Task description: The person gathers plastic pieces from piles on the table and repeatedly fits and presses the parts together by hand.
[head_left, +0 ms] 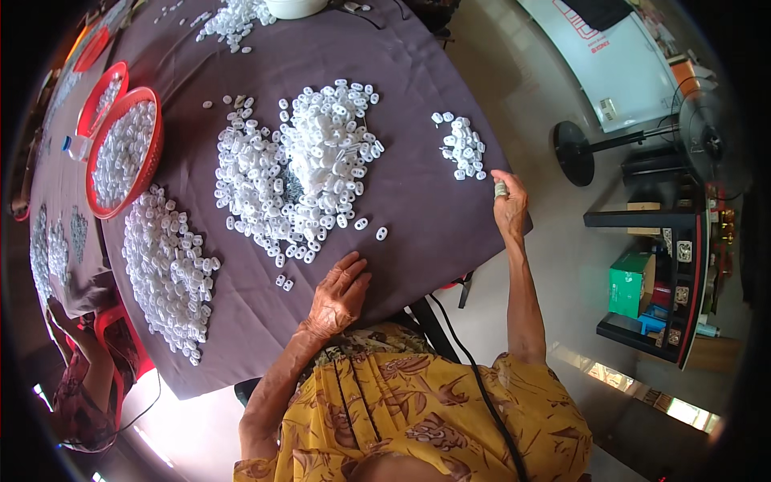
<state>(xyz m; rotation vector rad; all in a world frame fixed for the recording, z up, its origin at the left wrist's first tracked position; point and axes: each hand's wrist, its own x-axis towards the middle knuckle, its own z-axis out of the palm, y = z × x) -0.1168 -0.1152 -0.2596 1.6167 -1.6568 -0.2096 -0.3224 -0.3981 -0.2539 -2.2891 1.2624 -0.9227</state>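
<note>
My left hand (338,296) rests on the purple tablecloth (418,249) by the near edge, palm down, its fingers lying side by side with nothing seen in them. Beyond it lies a big heap of small white oval plastic pieces (329,128) with dark slots. Small grey metal-looking parts (291,186) show in the heap's middle. My right hand (510,205) is at the table's right edge, fingers curled in; whatever they hold is hidden. A pale greenish wrap (500,189) circles one digit. Just beyond it is a small cluster of white pieces (463,149).
Another pile of white pieces (165,273) lies at left, below a red basket (152,173) filled with them. A white bowl (294,6) stands at the far edge. At far left a co-worker's hand (60,321) is near more piles. A fan (572,153) stands right.
</note>
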